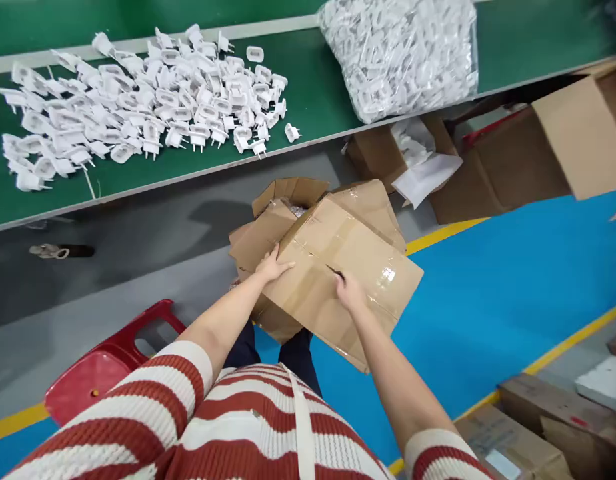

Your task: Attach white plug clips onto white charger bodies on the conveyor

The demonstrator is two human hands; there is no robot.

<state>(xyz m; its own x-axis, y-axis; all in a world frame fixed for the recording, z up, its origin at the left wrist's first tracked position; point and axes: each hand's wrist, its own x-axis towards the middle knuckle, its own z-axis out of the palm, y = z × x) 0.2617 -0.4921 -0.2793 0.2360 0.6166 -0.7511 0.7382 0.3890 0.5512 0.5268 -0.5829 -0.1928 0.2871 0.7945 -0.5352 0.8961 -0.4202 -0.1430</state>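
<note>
A taped brown cardboard box [358, 247] is tilted in front of me, above other open cartons. My left hand [273, 267] rests on its left edge, thumb apart from the fingers. In my right hand [350, 291] is a small dark pointed tool [335, 271], its tip over the box's taped face. Whether the tip touches the tape cannot be made out. An open carton [268, 227] stands just behind the box, its contents mostly hidden by flaps.
White plug-like parts [178, 100] lie heaped on the green table [313, 87], beside a full clear bag [403, 60]. A red stool [93, 380] stands at lower left. More cartons are at right [528, 160] and lower right [513, 433].
</note>
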